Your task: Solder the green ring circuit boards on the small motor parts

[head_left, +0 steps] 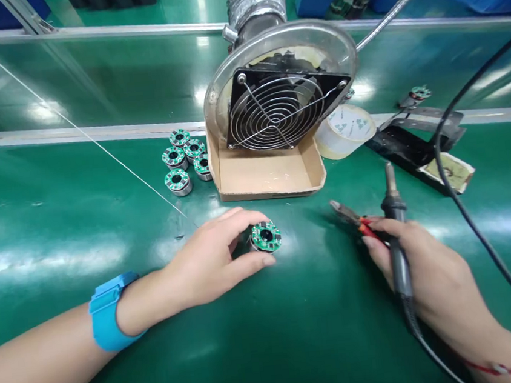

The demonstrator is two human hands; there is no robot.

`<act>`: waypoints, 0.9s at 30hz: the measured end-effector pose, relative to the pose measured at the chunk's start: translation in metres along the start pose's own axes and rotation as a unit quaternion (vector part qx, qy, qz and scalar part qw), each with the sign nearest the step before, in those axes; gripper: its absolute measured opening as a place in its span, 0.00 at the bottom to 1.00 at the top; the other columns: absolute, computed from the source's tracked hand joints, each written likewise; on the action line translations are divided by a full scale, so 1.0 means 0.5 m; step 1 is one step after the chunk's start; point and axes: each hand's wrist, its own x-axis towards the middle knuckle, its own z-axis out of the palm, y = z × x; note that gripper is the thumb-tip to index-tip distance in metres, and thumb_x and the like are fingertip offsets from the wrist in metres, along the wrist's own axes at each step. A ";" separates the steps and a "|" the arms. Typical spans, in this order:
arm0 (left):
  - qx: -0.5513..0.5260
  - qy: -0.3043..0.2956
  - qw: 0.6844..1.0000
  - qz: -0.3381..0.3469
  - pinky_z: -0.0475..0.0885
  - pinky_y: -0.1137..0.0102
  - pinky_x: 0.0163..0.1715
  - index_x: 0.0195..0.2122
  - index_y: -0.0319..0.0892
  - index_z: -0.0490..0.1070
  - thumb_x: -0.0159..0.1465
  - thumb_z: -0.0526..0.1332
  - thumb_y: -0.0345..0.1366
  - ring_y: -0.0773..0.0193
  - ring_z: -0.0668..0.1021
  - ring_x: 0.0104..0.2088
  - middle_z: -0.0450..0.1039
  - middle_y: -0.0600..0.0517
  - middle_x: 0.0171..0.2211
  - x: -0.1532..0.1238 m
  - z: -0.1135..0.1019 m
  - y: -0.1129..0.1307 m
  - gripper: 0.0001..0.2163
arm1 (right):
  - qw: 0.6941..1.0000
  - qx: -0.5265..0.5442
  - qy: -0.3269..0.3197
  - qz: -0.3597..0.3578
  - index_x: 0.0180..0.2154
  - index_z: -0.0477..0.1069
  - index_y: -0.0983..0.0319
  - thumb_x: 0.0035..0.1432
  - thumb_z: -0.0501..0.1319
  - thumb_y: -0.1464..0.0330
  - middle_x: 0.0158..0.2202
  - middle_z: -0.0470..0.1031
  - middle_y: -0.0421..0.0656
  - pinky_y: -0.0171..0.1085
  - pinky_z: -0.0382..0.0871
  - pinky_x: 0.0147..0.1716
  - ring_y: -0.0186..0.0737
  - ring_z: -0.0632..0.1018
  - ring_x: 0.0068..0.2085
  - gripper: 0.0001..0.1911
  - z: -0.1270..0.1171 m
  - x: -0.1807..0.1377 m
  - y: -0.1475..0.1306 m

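Note:
My left hand (pixel 220 250), with a blue band on its wrist, grips a small round motor part with a green circuit board on top (pixel 266 237) between thumb and fingers, low over the green bench. My right hand (pixel 432 270) is closed round two tools. One is a pair of red-handled cutters (pixel 349 215), jaws pointing up and left. The other is a soldering iron (pixel 398 243) with a dark handle, tip upward, its cable running down past my wrist. Several similar motor parts (pixel 178 181) stand grouped beyond my left hand.
A fume fan (pixel 275 122) on a flexible duct hangs over an open cardboard box (pixel 268 181). Right of it are a tape roll (pixel 344 130) and a black soldering stand with a sponge (pixel 449 171). A black cable (pixel 452 177) arcs down the right side; a thin wire (pixel 70 125) slants across the left.

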 end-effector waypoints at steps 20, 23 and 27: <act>0.270 0.057 0.954 0.118 0.71 0.66 0.27 0.44 0.40 0.71 0.64 0.68 0.44 0.56 0.80 0.33 0.76 0.50 0.36 -0.014 0.010 0.012 0.15 | 0.976 0.066 -0.112 -0.173 0.47 0.68 0.63 0.70 0.53 0.73 0.31 0.71 0.43 0.40 0.66 0.29 0.43 0.72 0.30 0.08 -0.034 0.082 -0.127; 0.244 0.063 0.962 0.108 0.72 0.66 0.28 0.45 0.41 0.71 0.65 0.67 0.45 0.56 0.81 0.34 0.76 0.50 0.37 -0.013 0.011 0.013 0.14 | 0.983 0.042 -0.090 -0.157 0.48 0.68 0.65 0.70 0.52 0.71 0.30 0.72 0.44 0.40 0.66 0.29 0.42 0.72 0.29 0.09 -0.037 0.082 -0.129; 0.206 0.095 0.969 0.095 0.72 0.67 0.31 0.45 0.43 0.71 0.66 0.66 0.47 0.58 0.80 0.37 0.77 0.51 0.38 -0.009 -0.017 0.016 0.14 | 0.994 -0.038 -0.055 -0.082 0.50 0.70 0.66 0.70 0.53 0.67 0.33 0.74 0.48 0.43 0.66 0.31 0.49 0.74 0.32 0.13 -0.021 0.116 -0.105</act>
